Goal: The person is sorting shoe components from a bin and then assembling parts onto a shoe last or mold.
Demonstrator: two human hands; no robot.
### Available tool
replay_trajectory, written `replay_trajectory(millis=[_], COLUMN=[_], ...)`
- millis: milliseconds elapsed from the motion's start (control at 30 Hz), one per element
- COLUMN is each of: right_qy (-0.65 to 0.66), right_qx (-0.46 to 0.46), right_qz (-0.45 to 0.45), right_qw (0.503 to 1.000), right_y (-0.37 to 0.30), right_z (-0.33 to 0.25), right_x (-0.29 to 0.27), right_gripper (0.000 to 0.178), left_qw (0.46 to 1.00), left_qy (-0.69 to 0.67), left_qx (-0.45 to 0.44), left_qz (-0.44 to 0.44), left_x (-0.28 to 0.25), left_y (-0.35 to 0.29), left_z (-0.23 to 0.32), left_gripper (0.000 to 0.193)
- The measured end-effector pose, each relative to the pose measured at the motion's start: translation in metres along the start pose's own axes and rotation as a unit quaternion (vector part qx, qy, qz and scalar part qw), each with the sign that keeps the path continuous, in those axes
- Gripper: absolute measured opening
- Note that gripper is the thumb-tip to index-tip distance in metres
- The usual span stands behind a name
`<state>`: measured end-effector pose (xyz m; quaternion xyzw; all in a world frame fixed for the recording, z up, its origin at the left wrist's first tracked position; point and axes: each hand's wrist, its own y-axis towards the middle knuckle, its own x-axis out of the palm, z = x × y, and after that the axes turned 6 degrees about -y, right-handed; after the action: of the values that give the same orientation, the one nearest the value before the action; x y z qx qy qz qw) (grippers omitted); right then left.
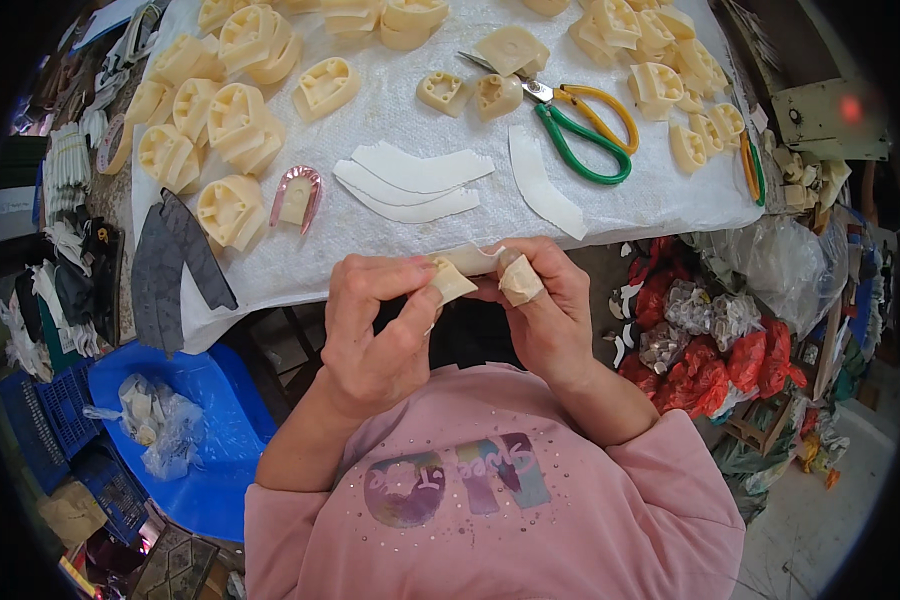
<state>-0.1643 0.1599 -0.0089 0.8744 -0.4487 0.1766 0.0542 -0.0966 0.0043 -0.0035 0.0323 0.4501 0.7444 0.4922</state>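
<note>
Okay, so left fingers and right fingers are pinching a curled off-white strip, green-and-yellow-handled metal scissors beyond them.

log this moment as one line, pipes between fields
left hand: pinching curled white strip | right hand: pinching same strip | white-covered table: green-and-yellow-handled metal scissors, curved white strips, molded cream blocks

Bright centre; dimmer sides; fisheye bending; black corners.
</note>
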Motion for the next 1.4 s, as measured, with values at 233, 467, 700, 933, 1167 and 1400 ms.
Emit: replay_trajectory(millis=[233, 467, 700, 933, 1167, 1400], right_qy=[-0.205, -0.176, -0.064, -0.129, -0.11, -0.339], right_qx=[-0.08, 0.024, 0.159, 0.137, -0.032, -0.173], right_qz=[-0.053, -0.082, -0.221, -0.177, -0.082, -0.116], right_qw=[0.974, 0.981, 0.96, 0.966, 0.99, 0.918], right_y=[0.01, 0.027, 0.047, 0.046, 0.051, 0.046], right_z=[-0.011, -0.023, -0.023, -0.015, -0.01, -0.009], right_x=[-0.002, -0.019, -0.028, -0.024, -0.025, -0.024], right_gripper=[0.021, 0.03, 0.054, 0.04, 0.031, 0.009], left_qw=[0.995, 0.994, 0.982, 0.977, 0.852, 0.847], left_qy=[0.082, -0.068, -0.18, -0.168, -0.339, -0.348], left_qx=[0.013, -0.085, -0.049, -0.127, -0.377, -0.385], left_qz=[-0.063, -0.014, -0.035, -0.035, 0.129, 0.112], left_x=[0.001, 0.005, 0.01, 0.01, 0.015, 0.022], left_y=[0.007, 0.004, 0.0, 0.0, 0.003, 0.009], left_z=[0.005, -0.003, -0.004, -0.002, 0.005, 0.008], left_gripper=[0.017, 0.023, 0.025, 0.018, 0.021, 0.012])
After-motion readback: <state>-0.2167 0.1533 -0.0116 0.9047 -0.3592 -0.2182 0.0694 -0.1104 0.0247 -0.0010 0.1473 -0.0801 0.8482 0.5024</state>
